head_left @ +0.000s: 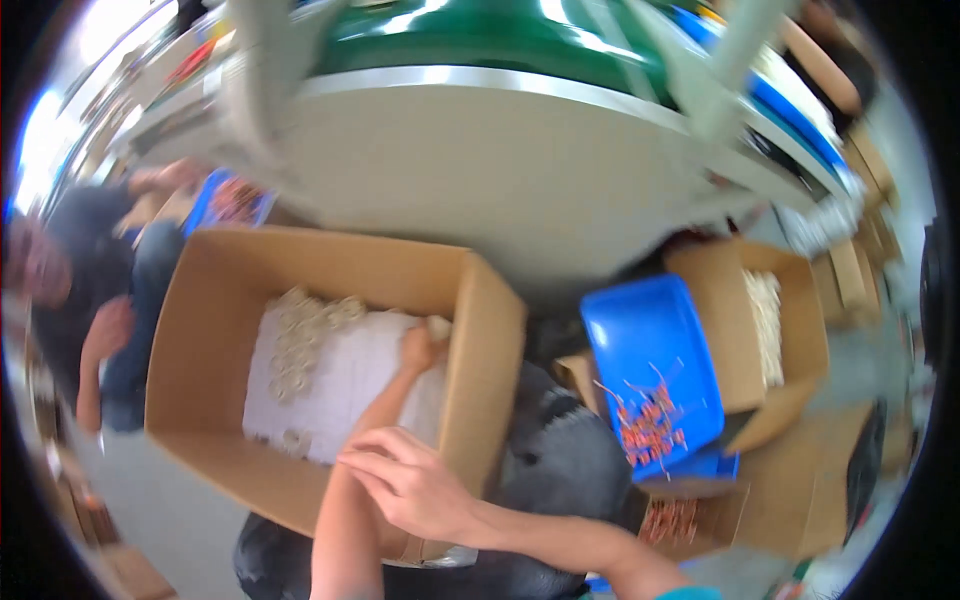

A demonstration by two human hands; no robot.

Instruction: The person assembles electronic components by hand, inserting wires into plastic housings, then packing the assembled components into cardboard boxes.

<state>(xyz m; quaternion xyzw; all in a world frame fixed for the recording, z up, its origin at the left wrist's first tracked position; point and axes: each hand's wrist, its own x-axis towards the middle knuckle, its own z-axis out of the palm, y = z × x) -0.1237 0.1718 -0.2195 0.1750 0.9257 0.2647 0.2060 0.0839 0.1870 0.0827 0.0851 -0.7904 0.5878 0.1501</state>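
Note:
A large open cardboard box (310,250) stands in front of me, with a white sheet (365,360) on its bottom. Several pale, ring-like pieces (292,365) lie in a curved cluster on the sheet's left side, and a single ring (295,442) lies nearer to me. Deep in the box, by its right wall, my left hand (421,348) is closed on a whitish, roundish piece (438,328), mostly hidden and blurred. My right hand (408,485) hovers across my left forearm at the box's near edge, fingers stretched to the left, holding nothing visible.
A blue tray (650,325) with red-orange wired parts (652,425) is at right, beside cardboard boxes (800,320), one with white strands (764,325). Another person (90,270) sits at left near a blue tray. A green-topped workbench (490,45) spans the far side.

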